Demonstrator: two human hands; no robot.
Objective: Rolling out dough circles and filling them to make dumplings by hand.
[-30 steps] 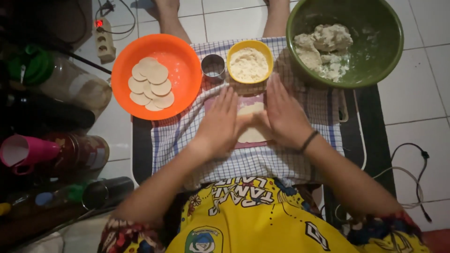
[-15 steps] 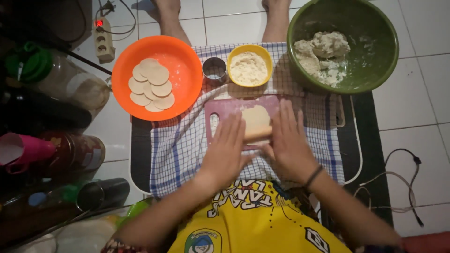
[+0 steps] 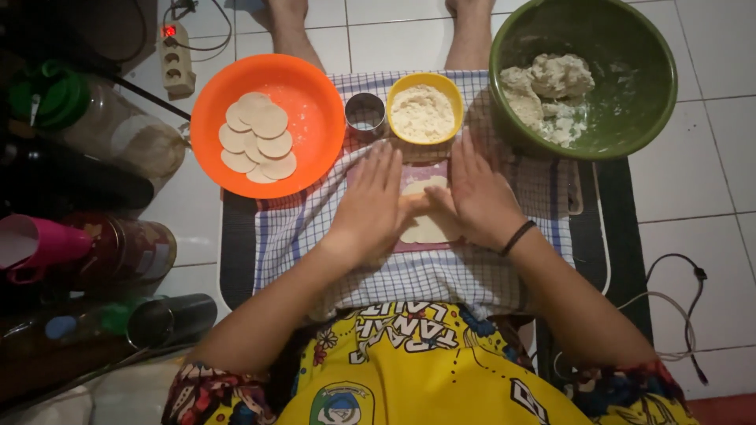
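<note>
Dough sheet now mostly covered, lying flat on the pink board over the checked cloth. Half a second back the hands sat lower, with the dough showing above the fingertips; both have since slid forward over it. Left hand and right hand are flat, palms down, fingers spread, thumbs nearly meeting over the dough. Yellow flour bowl and metal cutter ring just beyond the fingertips. Orange bowl of cut rounds at left, green bowl at right.
</note>
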